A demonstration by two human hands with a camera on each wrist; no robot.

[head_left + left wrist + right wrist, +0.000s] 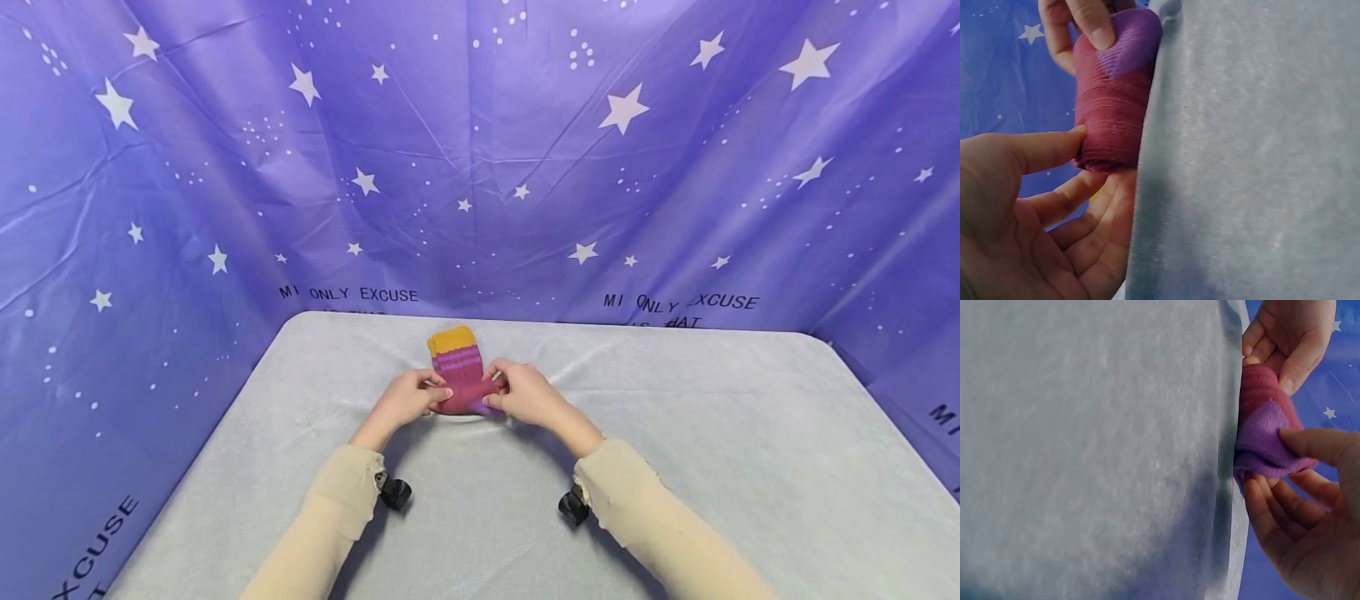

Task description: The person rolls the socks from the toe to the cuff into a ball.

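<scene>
A maroon sock (459, 367) with a yellow cuff, purple stripes and a purple patch lies on the table, cuff pointing away. Its near end is a thick rolled or folded bundle. The left hand (405, 398) pinches the left end of that bundle, thumb on top. At the other end, beside the purple patch, the right hand (528, 393) grips it between thumb and fingers. Up close in the left wrist view the sock roll (1113, 115) shows layered edges. In the right wrist view the purple patch (1266, 437) sits under the right thumb. Whether a second sock is inside is hidden.
A light grey cloth (480, 508) covers the table, with small creases around the hands. Behind it hangs a purple curtain (480, 125) with white stars and lettering. Black wrist devices (395, 493) are attached at both sleeves.
</scene>
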